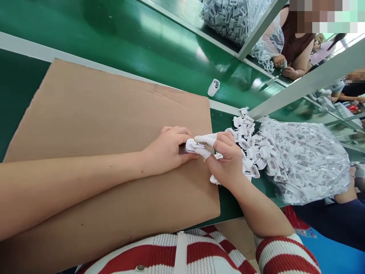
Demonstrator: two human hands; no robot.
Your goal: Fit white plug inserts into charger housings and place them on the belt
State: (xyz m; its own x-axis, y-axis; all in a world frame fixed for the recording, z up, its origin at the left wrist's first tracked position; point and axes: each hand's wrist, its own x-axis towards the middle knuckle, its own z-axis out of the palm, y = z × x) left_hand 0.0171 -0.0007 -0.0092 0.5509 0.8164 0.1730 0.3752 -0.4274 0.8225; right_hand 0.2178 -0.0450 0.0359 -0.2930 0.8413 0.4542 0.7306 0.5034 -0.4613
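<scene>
My left hand [169,148] is closed around a small white plastic housing [189,146] with a rounded end, above the right part of a cardboard sheet [108,102]. My right hand [228,158] wears white finger covers on its thumb and forefinger. Those two fingertips pinch at the end of the housing, apparently on a small white plastic piece, mostly hidden by the fingers. Just beyond my right hand lies a pile of loose white plastic end pieces [248,142], a few of them partly behind the hand.
A clear plastic bag [310,161] full of white parts lies at the right. One white housing [213,87] rests on the green surface past the cardboard. A slanted metal post [308,80] rises behind the pile. Across the bench, a person [299,45] handles parts beside another bag [230,19].
</scene>
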